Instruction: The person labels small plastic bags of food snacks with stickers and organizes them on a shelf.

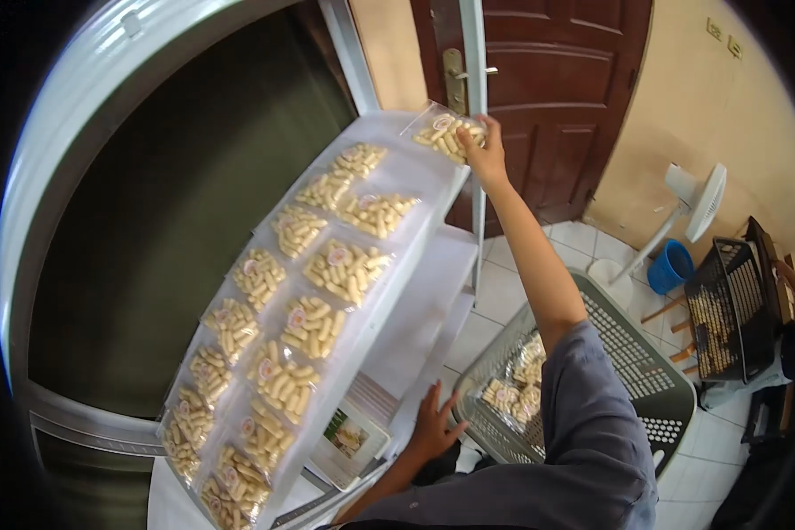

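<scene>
My right hand (488, 152) grips a clear plastic bag of pale finger-shaped snacks (446, 132) at the far end of the white shelf (397, 256). A round sticker shows on that bag. Two rows of similar snack bags (346, 268) lie flat along the shelf. Lower down, my left hand (435, 422) has its fingers spread and holds nothing. It is beside the rim of a grey-green plastic basket (605, 340). More snack bags (514, 389) lie inside this basket, partly hidden by my right arm.
A lower white shelf (411, 309) holds a box with a picture (349, 437). Beyond the basket stand a white fan (702, 203), a blue bin (671, 267) and a dark basket (724, 309). Behind the shelf's far end is a brown door (556, 79). Part of another person shows at the right edge.
</scene>
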The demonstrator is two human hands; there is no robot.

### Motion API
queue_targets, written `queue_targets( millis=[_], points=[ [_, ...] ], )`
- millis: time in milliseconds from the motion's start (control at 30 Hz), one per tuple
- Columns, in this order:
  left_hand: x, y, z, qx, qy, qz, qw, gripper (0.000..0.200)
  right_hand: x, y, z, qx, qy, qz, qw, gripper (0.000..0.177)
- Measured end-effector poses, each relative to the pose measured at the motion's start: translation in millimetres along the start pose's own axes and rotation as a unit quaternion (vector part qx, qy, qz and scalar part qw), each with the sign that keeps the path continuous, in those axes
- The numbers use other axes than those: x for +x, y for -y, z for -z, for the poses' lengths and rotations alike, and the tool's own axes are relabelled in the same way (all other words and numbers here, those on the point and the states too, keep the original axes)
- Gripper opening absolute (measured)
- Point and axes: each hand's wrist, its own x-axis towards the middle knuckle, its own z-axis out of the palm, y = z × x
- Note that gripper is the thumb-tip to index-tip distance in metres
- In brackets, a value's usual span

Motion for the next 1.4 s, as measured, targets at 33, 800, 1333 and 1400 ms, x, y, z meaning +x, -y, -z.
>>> queue_targets(
  millis=[33,800,1333,1400],
  points=[
    [-2,1,-1,0.001,0.01,0.006,1.0,0.063,18,-9,-18,0.068,0.02,-0.033,0.997,0.054],
    [0,27,-17,-0.031,0.029,-0.034,0.999,0.064,96,-62,-154,-0.361,0.199,0.006,0.911,0.059],
    [-3,-11,-28,-0.261,-0.03,0.122,0.957,0.066,-252,-107,202,-0.297,-0.196,0.098,0.929,0.004],
    [-3,-10,-36,-0.221,-0.047,0.106,0.968,0.068,-333,-153,240,-0.337,-0.144,-0.069,0.928,0.003]
  ],
)
